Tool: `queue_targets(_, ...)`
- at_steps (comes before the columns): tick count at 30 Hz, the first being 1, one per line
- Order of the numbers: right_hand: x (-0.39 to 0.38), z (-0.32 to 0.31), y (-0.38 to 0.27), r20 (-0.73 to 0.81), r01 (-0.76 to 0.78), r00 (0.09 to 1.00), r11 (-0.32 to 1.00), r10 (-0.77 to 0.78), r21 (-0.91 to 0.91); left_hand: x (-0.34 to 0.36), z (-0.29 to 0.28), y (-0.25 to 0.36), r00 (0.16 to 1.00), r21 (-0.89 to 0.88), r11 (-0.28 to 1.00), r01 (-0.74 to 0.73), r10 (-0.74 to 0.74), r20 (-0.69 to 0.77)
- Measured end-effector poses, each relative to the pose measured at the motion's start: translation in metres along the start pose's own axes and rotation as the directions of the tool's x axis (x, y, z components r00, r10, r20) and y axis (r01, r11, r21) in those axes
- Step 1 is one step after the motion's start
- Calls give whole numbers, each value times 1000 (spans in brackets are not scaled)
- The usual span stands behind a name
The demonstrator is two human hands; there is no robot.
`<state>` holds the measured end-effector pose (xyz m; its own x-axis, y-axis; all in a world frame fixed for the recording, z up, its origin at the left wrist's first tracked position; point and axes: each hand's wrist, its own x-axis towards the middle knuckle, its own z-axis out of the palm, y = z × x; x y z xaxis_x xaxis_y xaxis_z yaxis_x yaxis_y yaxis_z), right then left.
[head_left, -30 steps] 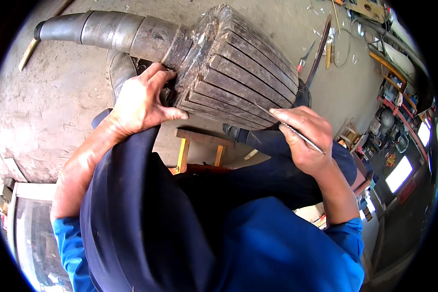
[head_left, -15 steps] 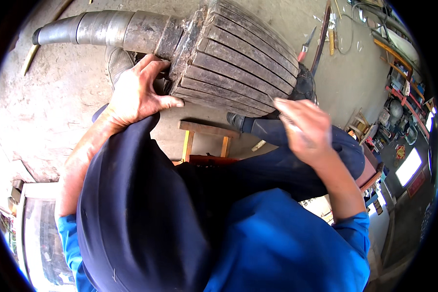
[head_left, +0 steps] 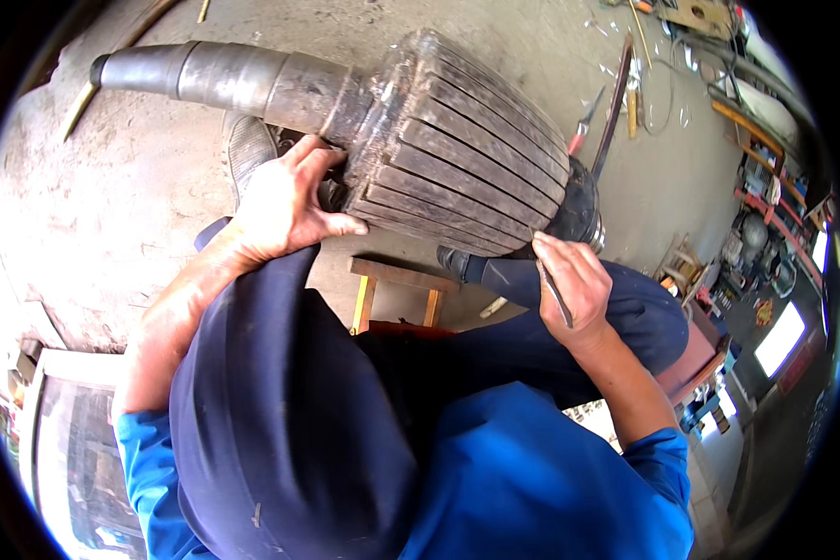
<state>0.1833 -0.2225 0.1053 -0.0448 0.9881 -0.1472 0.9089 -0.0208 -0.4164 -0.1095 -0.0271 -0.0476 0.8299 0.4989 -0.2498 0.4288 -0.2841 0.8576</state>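
A large grimy metal rotor (head_left: pixel 467 163) with long parallel slots lies across my lap and shoes, its stepped shaft (head_left: pixel 233 79) pointing left and a dark end piece (head_left: pixel 579 210) at its right. My left hand (head_left: pixel 285 201) grips the rotor's near left end, fingers curled at the edge and thumb along its underside. My right hand (head_left: pixel 574 280) is closed round a thin metal tool (head_left: pixel 555 294), whose tip is at the lower right end of the slots; whether it touches there I cannot tell.
A small wooden stool (head_left: pixel 401 273) stands below the rotor. A red-handled tool (head_left: pixel 583 126) and long bars (head_left: pixel 616 93) lie on the floor beyond. Cluttered parts (head_left: pixel 756 243) line the right side. A framed glass panel (head_left: pixel 75 448) is at lower left.
My right hand and the tool have moved toward the slots' right end, the tool now held more upright. My left hand keeps its grip; the whole view has shifted slightly.
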Motion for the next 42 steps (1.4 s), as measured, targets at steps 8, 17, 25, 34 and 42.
queue_targets(8, 66, 0, -54, -22, 164, 986, 977, -163, 138, -2, 2, 0, 999, -1, 1000, -27, 27, -31)
queue_targets(17, 110, 36, -63, -77, 287, 957, 952, -280, 107, -2, 3, -2, 997, -16, 997, -71, 70, -41)
queue_targets(25, 114, 33, -71, -30, 247, 969, 965, -245, 94, -1, 5, -2, 993, 11, 995, -101, 101, -59)
queue_targets(34, 84, 1, -85, 68, -22, 998, 938, -2, 347, -3, 5, -1, 999, -25, 999, -29, 29, 15)
queue_targets(42, 93, 2, -95, 96, 136, 983, 970, -158, 202, -2, 3, 1, 999, -15, 999, -30, 31, 11)
